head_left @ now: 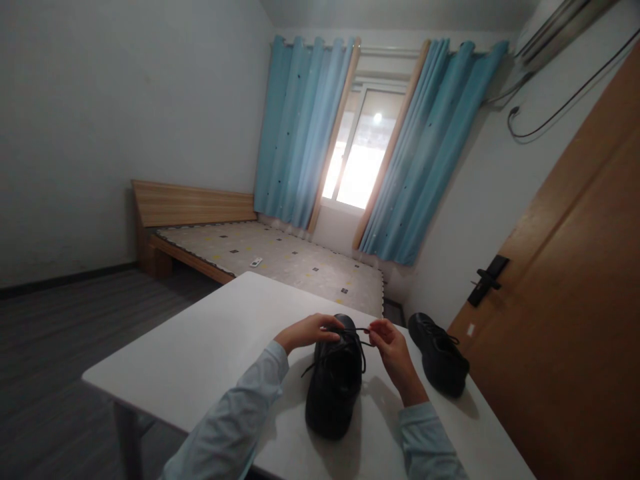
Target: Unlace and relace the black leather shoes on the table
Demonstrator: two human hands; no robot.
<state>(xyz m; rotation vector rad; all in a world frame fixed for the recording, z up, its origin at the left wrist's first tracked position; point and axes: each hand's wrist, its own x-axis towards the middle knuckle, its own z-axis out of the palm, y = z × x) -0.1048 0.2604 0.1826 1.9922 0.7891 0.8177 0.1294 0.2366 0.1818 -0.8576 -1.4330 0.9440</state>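
A black lace-up shoe [330, 400] stands on the white table in front of me, its toe pointing away and its heel towards me. My left hand [313, 331] reaches over its left side, thumb and fingers closed on the shoelace close to the knot area. To the right of the shoe, my right hand [390, 343] pinches a loop of the black shoelace [358, 329] between thumb and fingertips. The lace is stretched sideways between both hands. One loose lace end hangs over the shoe's left side. A matching black shoe [440, 357] rests farther right.
The white table [200, 353] has its far corner beside a bed [300, 260] with a bare patterned mattress. On the mattress lies a white remote control [257, 262]. A wooden door [560, 320] with a black handle [487, 280] stands close to the table's right edge.
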